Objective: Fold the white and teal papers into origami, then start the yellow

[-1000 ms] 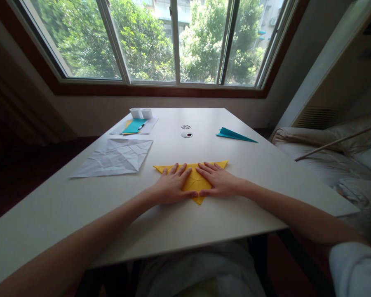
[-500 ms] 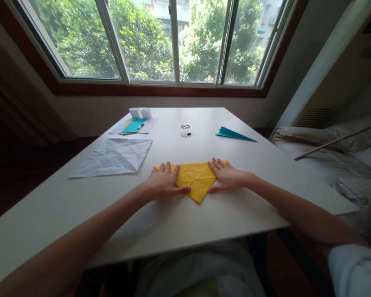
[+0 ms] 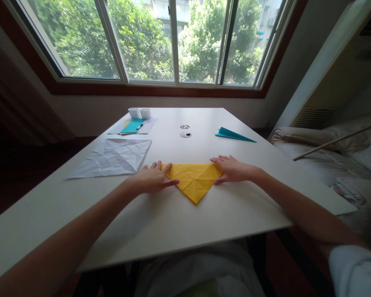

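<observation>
A yellow paper folded into a triangle (image 3: 194, 182) lies flat on the white table (image 3: 179, 222), its point toward me. My left hand (image 3: 150, 180) rests flat on the triangle's left corner, fingers spread. At the right corner, my right hand (image 3: 231, 169) presses down the same way. Neither hand grips anything. The middle of the yellow paper shows its crease lines.
A creased white sheet (image 3: 113, 157) lies to the left. Behind it sit a teal paper with a pen (image 3: 133, 125) and two small white cups (image 3: 139, 112). A teal folded paper (image 3: 233, 135) lies at the right, two round table holes (image 3: 185, 130) in the middle. A bed (image 3: 336, 161) stands beside the table.
Both hands slid outward from the middle of the yellow triangle to its left and right corners, uncovering its centre.
</observation>
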Tool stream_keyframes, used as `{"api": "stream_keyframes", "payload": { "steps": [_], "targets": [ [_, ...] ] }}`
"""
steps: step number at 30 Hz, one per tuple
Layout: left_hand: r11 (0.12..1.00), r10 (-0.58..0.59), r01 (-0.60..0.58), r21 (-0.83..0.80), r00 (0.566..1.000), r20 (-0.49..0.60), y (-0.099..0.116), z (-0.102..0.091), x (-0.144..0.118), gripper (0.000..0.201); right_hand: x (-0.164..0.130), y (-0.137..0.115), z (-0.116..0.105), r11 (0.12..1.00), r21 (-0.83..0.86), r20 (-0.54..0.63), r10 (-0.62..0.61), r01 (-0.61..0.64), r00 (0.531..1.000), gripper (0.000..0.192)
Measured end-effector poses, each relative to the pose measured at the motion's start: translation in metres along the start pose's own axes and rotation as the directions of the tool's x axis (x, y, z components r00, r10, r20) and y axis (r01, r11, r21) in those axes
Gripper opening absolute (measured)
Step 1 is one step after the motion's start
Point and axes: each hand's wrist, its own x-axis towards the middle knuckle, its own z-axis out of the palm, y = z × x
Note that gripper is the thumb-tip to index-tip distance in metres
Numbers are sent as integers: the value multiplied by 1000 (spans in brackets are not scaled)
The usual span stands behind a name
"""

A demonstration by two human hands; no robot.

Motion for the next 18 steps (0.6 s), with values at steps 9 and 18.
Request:
{"api": "stream_keyframes", "payload": {
  "steps": [9,18],
  "targets": [
    [987,163,-164,5,983,-85,-23,2,19,78,0,2,-13,944,21,-118,-326,330,938,69],
    [984,174,-177,-31,982,-68,-24,1,17,77,-5,9,-24,937,-78,-168,-350,342,922,40]
  ]
}}
